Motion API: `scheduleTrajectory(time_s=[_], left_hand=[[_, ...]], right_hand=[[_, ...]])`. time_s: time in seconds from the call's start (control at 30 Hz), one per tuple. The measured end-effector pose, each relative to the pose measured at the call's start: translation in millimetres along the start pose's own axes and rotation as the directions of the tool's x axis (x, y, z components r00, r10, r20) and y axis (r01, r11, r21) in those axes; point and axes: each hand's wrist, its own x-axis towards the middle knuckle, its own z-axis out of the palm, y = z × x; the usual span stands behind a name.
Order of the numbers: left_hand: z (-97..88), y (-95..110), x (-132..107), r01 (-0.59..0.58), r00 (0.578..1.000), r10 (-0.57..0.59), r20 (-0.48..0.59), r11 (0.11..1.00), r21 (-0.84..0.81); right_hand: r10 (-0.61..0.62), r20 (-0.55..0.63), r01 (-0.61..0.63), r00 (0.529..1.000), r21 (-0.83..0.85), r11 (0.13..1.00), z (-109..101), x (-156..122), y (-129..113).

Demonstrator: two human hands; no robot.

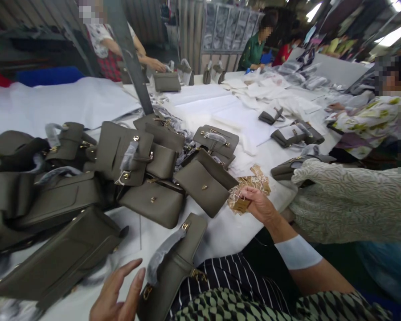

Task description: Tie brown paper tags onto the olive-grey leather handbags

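My left hand [118,294] rests open at the bottom edge, fingers spread against a grey-olive handbag [173,263] that leans off the table toward my lap, its handle wrapped in plastic. My right hand [259,204] reaches out to a pile of brown paper tags with white strings [250,183] and pinches one tag [241,205] from the heap. A white band circles my right forearm. Many matching grey handbags [153,200] lie piled across the white table [220,232] to the left of the tags.
A person in a pale patterned sleeve [347,200] sits close on my right. Other people work at the far end and right side of the table. White wrapping sheets [220,107] and more bags [297,133] cover the far part. A dark post [130,58] stands mid-table.
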Motion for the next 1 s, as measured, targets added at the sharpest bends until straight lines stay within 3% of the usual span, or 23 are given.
scheduleTrajectory(time_s=[0.1, 0.23, 0.37, 0.5, 0.7, 0.9, 1.0], left_hand=[[-3.6, 21, 9, -0.183, 0.982, 0.181, -0.045, 0.982, -0.04], [-1.4, 52, 20, -0.289, 0.957, 0.288, -0.028, 0.951, -0.105], [8.8, 77, 32, -0.227, 0.974, 0.224, -0.036, 0.958, -0.178], [18.5, 84, 40, -0.123, 0.992, 0.115, -0.045, 0.961, -0.247], [19.2, 72, 35, 0.094, 0.995, -0.102, -0.003, 0.926, -0.365], [16.2, 60, 36, 0.085, 0.988, -0.121, -0.1, 0.947, -0.311], [6.9, 58, 40, 0.159, 0.982, -0.182, -0.041, 0.93, -0.332]], right_hand=[[0.049, 0.186, -0.08, 0.981, 0.162, 0.983, 38, -1, -4], [0.121, 0.394, -0.179, 0.911, 0.116, 0.977, 95, -2, -3], [0.189, 0.473, -0.174, 0.861, -0.075, 0.982, 155, -14, 2], [0.164, 0.579, 0.023, 0.798, -0.301, 0.953, 197, -31, 14], [0.093, 0.592, 0.231, 0.8, -0.448, 0.864, 214, -38, 32], [0.01, 0.655, 0.451, 0.755, -0.53, 0.718, 221, -34, 33], [0.039, 0.694, 0.484, 0.719, -0.539, 0.69, 226, -30, 21]])
